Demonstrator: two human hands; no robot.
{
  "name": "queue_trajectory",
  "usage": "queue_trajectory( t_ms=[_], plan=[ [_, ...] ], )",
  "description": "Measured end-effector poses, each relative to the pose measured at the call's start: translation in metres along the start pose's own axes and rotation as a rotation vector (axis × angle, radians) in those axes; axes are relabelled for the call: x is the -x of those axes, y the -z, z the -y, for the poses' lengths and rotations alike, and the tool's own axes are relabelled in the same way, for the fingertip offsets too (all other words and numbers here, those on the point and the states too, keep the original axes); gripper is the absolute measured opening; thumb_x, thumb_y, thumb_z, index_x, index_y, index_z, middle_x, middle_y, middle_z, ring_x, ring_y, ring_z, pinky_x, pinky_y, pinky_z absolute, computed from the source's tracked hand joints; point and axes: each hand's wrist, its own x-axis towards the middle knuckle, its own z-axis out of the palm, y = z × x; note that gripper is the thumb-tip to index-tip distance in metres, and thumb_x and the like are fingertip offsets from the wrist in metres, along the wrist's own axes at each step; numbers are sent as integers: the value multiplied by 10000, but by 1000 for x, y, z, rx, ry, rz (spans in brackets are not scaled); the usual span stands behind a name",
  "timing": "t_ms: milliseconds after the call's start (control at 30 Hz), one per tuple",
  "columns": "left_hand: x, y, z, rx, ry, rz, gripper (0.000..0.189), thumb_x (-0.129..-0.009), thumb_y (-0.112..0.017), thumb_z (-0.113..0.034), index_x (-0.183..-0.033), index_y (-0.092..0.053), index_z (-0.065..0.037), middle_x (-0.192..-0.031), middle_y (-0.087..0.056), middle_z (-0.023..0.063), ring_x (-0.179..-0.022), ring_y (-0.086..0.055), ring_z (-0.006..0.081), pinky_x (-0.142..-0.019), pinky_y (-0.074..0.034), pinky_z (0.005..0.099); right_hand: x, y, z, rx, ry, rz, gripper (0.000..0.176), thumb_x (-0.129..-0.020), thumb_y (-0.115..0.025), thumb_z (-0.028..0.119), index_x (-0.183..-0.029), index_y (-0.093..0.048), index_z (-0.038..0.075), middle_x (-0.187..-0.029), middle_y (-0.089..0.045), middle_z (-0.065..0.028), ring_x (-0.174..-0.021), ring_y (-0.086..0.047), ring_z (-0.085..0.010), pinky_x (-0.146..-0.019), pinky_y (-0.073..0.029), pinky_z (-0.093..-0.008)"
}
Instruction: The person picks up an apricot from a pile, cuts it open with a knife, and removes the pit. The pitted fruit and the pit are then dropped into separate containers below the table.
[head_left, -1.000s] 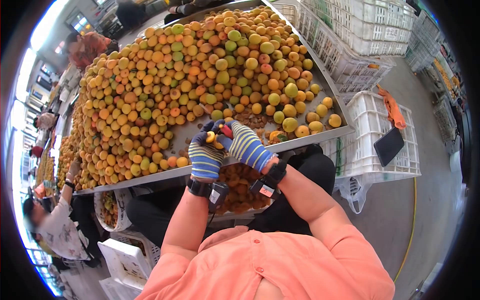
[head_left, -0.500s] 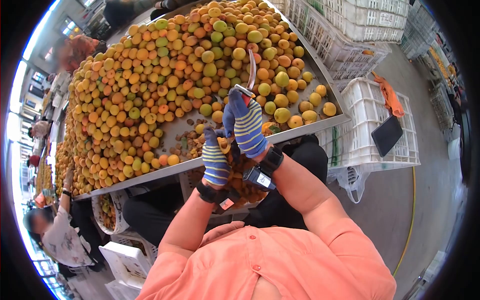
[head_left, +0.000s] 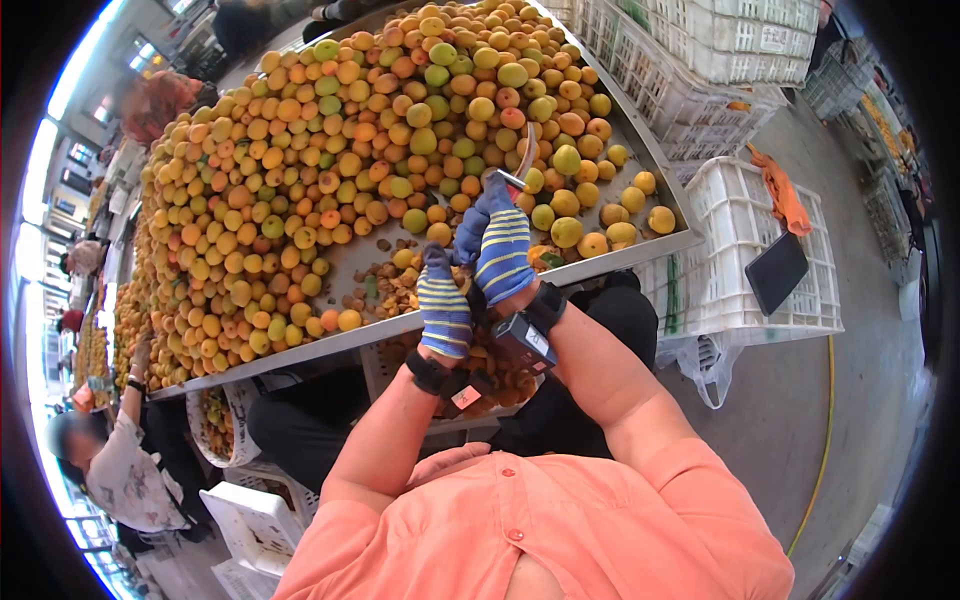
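My right hand (head_left: 500, 248), in a blue and yellow striped glove, is wrapped around a curved knife (head_left: 527, 152). Its blade points up and away over the fruit, and a bit of red handle shows at the fist. Right beside it, my left hand (head_left: 443, 305) wears a matching glove and has its fingers curled. What those fingers hold is hidden by the gloves. Both hands are above the near edge of a metal table (head_left: 300, 352). A large pile of apricots (head_left: 290, 180) covers much of it, with small brown pits (head_left: 372, 285) close to my hands.
Below my hands is a container of opened apricots (head_left: 505, 385). Stacked white crates (head_left: 690, 90) stand to the right; one nearer crate (head_left: 740, 265) bears an orange cloth (head_left: 780, 190) and a dark tablet (head_left: 776, 272). At left, a person (head_left: 130, 470) reaches toward the pile.
Both hands have shifted slightly right and closer together. The knife blade has swung to the right. A piece of apricot seen at my left hand earlier is now out of sight.
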Motion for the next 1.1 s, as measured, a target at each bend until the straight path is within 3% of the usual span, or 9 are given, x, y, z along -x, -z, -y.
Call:
queue_trajectory(
  t_ms=[167,400,500,533,633,667,767,1000,1100],
  plan=[
    [1,-9,-11,-137,-122,23,435,-932,-494,-493,-843,-578,-76,-781,-583,12,-688,-542,111,-653,-488,263,-6,3,-1,-172,-101,-47,505,-926,-502,469,-565,-250,220,-482,-200,66,-363,-249,-111,-355,-224,-302],
    [-19,-1,-17,191,131,29,460,-923,-503,-499,-725,-565,-88,-662,-574,37,-561,-535,146,-519,-456,263,-20,18,-5,-379,-152,136,468,-925,-500,448,-568,-294,225,-508,-214,69,-435,-276,-112,-431,-283,-293],
    [-20,-7,-37,62,161,-2,565,-907,-422,-605,-739,-544,-80,-552,-520,42,-433,-480,157,-399,-399,279,-25,17,11,-50,-197,289,446,-920,-525,428,-595,-301,220,-511,-211,75,-439,-288,-102,-428,-288,-268],
    [-20,-3,-46,-1,156,39,590,-904,-397,-626,-750,-545,-76,-535,-511,46,-414,-471,158,-384,-393,283,-18,14,21,133,-206,267,337,-893,-609,332,-645,-457,162,-526,-370,68,-494,-415,-79,-472,-376,-251],
    [-24,2,-61,-96,130,36,661,-872,-356,-697,-832,-562,-70,-499,-497,45,-359,-444,153,-336,-382,280,-10,-3,0,937,485,238,194,-848,-679,229,-797,-596,62,-635,-559,18,-610,-530,-74,-571,-456,-256],
    [-28,6,-61,-180,135,-30,645,-860,-371,-708,-783,-555,-95,-495,-481,19,-360,-425,133,-337,-341,272,4,-6,3,1155,302,252,249,-805,-721,163,-954,-619,-9,-742,-640,-41,-700,-551,-73,-644,-476,-249],
    [-33,14,-58,-228,176,-132,538,-885,-434,-628,-777,-572,-119,-574,-527,0,-439,-483,122,-367,-349,276,20,-6,-1,1513,638,401,258,-816,-682,252,-958,-620,45,-758,-650,-161,-686,-648,-292,-621,-500,-357],
    [-21,63,-23,-9,381,-245,382,-972,-338,-395,-1105,-553,-109,-1061,-622,63,-863,-629,174,-682,-541,290,27,-7,-1,1753,602,714,179,-826,-615,224,-908,-603,65,-738,-638,-173,-687,-629,-356,-594,-499,-416],
    [16,43,-43,87,402,0,423,-950,-389,-487,-1047,-566,-116,-961,-636,58,-857,-641,169,-658,-544,252,27,-5,-2,1955,645,673,180,-802,-635,218,-847,-590,50,-708,-639,-161,-665,-634,-345,-584,-500,-422]
  ],
)
